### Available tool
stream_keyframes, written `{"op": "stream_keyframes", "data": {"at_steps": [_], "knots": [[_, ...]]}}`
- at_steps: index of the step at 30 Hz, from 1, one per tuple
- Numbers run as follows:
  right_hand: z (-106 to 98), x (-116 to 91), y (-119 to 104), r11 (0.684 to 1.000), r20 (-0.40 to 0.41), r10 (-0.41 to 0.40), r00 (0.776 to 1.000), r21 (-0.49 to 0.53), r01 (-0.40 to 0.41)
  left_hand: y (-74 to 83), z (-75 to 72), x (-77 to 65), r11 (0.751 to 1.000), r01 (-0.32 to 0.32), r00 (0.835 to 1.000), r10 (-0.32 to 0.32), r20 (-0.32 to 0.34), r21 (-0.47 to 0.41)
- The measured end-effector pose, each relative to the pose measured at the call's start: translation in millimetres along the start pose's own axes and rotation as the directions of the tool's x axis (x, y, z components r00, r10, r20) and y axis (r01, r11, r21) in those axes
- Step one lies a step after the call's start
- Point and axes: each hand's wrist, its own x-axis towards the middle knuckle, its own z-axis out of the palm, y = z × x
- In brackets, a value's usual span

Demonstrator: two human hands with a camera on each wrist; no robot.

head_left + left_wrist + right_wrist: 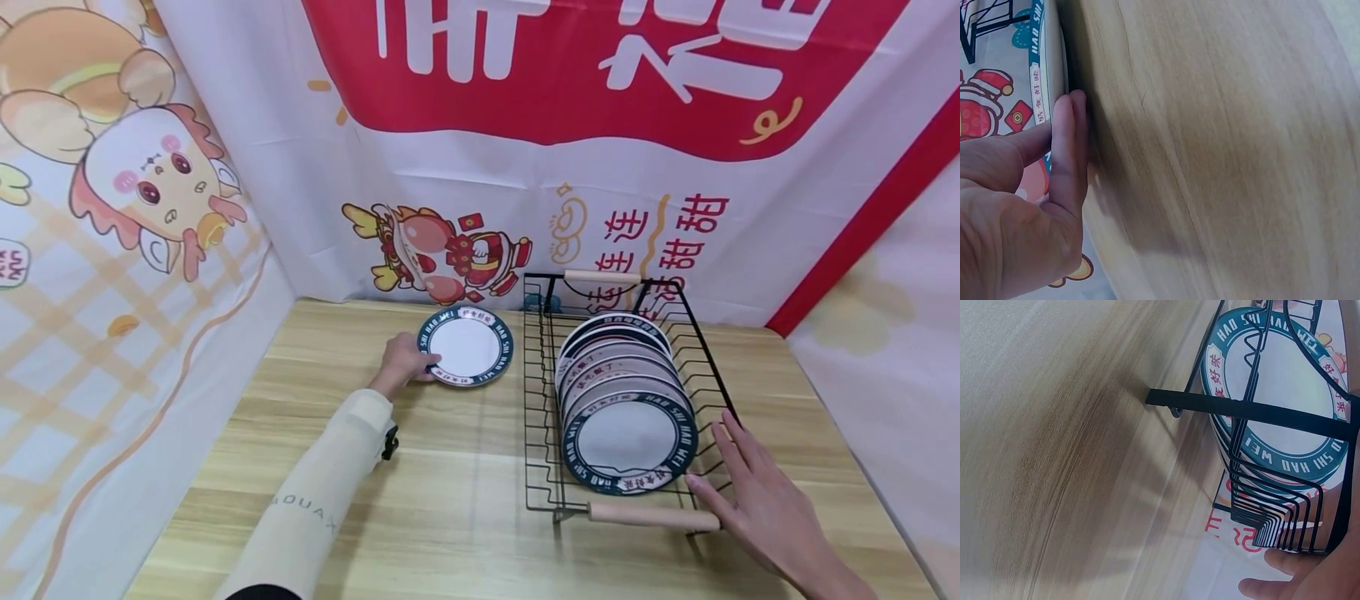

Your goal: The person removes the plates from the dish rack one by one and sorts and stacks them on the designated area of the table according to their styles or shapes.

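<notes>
A white plate with a dark green lettered rim (465,347) is at the left of the table, its left edge pinched by my left hand (407,362). The thumb lies over the rim, and in the left wrist view the fingers (1070,150) reach under the plate's edge. My right hand (776,508) rests at the near right corner of a black wire dish rack (527,417), fingers extended over its side rail. Its thumb is right by the front plate (630,442), a green-rimmed one. Behind that stand several more plates (622,367), leaning in a row.
Wooden handles are on the rack's near end (652,515) and far end (602,276). The wood-grain table (435,508) ends against a printed cloth backdrop (300,208) at the back, with cloth walls on both sides.
</notes>
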Motion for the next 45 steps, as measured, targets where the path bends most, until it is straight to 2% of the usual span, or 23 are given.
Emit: {"op": "stream_keyframes", "data": {"at_steps": [7, 14, 17, 20, 24, 27, 33, 39, 45], "knots": [[1.2, -1.8, -0.8, 1.0, -0.019, -0.014, 1.0, 0.003, 0.014, -3.2, 1.3, -0.8, 0.994, -0.015, 1.0, 0.018, -0.022, 0.111], [0.8, -0.4, -0.2, 1.0, 0.019, 0.005, 1.0, -0.005, -0.005, -5.4, -3.1, -2.1, 0.98, -0.036, 0.999, 0.043, -0.027, 0.195], [1.2, -0.9, -0.8, 1.0, 0.005, 0.0, 1.0, 0.0, 0.0, -5.0, -8.0, -3.5, 0.96, -0.043, 0.998, 0.055, -0.038, 0.276], [1.7, -1.7, -1.5, 1.0, -0.001, -0.001, 1.0, 0.005, 0.001, -4.4, -14.1, -5.7, 0.925, -0.069, 0.993, 0.101, -0.067, 0.375], [1.5, -0.1, -1.3, 1.0, 0.037, 0.02, 0.999, 0.001, -0.02, -2.0, -21.2, -9.5, 0.89, -0.12, 0.977, 0.185, -0.109, 0.439], [0.9, 2.0, -1.0, 0.999, 0.072, 0.037, 0.997, -0.007, -0.037, 0.1, -25.1, -11.2, 0.881, -0.145, 0.965, 0.227, -0.134, 0.45], [0.5, 1.9, -1.5, 0.999, 0.07, 0.037, 0.997, -0.003, -0.037, 7.9, -30.0, -15.1, 0.867, -0.176, 0.948, 0.276, -0.156, 0.465], [0.1, -0.3, -1.1, 1.0, 0.024, 0.012, 1.0, 0.015, -0.013, 27.0, -26.9, -26.7, 0.833, -0.255, 0.924, 0.36, -0.132, 0.491], [-1.5, -0.1, 0.2, 1.0, 0.015, 0.009, 1.0, 0.008, -0.009, 52.5, -14.5, -43.6, 0.796, -0.357, 0.88, 0.463, -0.111, 0.489]]}}
